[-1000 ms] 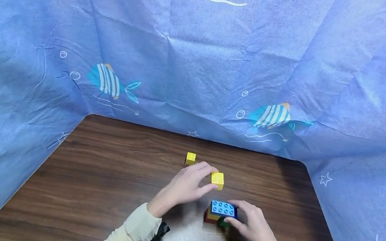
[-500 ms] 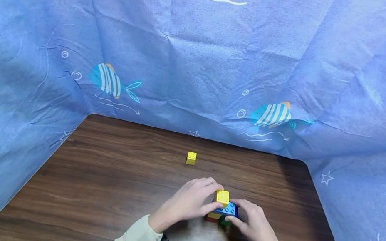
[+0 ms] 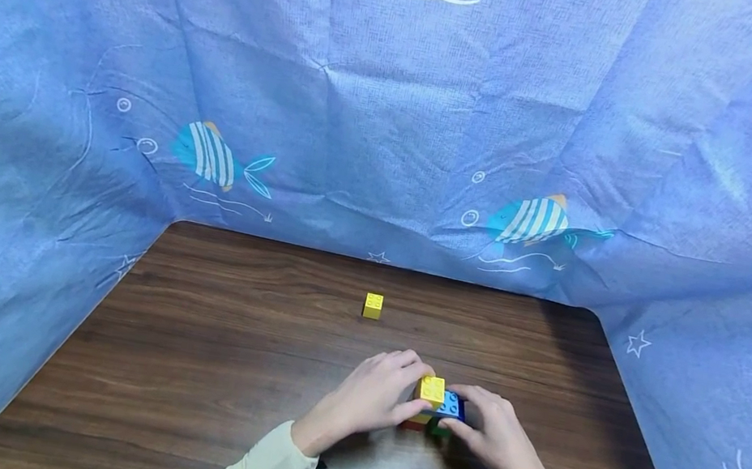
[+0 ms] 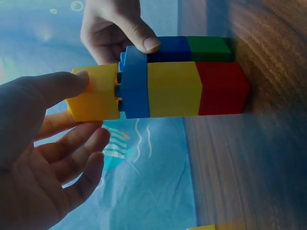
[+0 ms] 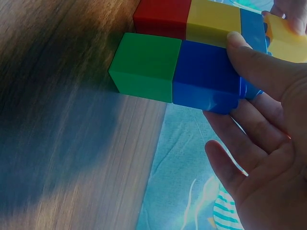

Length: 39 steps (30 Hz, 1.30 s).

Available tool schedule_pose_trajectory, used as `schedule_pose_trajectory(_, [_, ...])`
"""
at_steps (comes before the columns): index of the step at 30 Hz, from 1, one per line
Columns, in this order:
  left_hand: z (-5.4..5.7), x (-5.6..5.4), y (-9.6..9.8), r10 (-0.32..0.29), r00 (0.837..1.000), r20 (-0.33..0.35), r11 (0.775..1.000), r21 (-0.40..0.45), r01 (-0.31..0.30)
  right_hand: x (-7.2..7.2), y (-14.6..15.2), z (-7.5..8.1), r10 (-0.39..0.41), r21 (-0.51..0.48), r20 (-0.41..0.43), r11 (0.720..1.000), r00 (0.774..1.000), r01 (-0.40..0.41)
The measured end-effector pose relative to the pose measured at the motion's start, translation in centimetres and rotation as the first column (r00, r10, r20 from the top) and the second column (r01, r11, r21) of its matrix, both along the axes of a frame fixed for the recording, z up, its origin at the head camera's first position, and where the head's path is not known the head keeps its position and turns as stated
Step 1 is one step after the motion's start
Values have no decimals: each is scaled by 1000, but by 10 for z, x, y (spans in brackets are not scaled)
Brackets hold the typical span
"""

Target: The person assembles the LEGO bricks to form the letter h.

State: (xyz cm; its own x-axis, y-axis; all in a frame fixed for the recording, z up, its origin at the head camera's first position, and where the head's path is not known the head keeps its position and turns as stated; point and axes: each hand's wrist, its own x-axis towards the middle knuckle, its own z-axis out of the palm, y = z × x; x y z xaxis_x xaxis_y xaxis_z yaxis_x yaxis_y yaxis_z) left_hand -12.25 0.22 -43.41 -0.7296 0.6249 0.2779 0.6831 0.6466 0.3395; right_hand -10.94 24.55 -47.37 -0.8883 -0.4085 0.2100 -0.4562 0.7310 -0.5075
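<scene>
My left hand (image 3: 371, 396) pinches a yellow toy building brick (image 4: 101, 100) between thumb and fingers, over the left end of a long blue brick (image 4: 135, 88). Studs show in a thin gap between the two. The long brick bridges two columns: a yellow brick (image 4: 173, 90) on a red brick (image 4: 223, 88), and a dark blue brick (image 5: 206, 74) on a green brick (image 5: 144, 67). At the right side, my right hand (image 3: 501, 445) grips the structure, its thumb by the joint of the dark blue and long blue bricks.
Another yellow brick (image 3: 373, 306) lies farther back on the brown wooden table (image 3: 221, 325). A blue cloth (image 3: 394, 122) with fish drawings hangs behind the table and along both sides.
My left hand has brought the yellow brick right and toward me, onto the left part of the long blue brick, lowering it slightly since half a second ago. My right hand stays nearly still.
</scene>
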Motion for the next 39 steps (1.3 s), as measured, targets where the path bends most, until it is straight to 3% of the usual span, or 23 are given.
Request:
schedule_pose_trajectory(7, [4, 0, 0, 35, 999, -18, 998, -45, -36, 0, -1, -1, 9, -15, -10, 1000, 1000, -9])
schedule_pose_trajectory(14, [5, -1, 3, 52, 998, 22, 996, -68, -51, 1, -1, 0, -3, -16, 11, 1000, 1000, 3])
schedule_pose_trajectory(39, [13, 2, 5, 65, 997, 28, 989, -132, -61, 1, -2, -3, -27, -15, 49, 999, 998, 28])
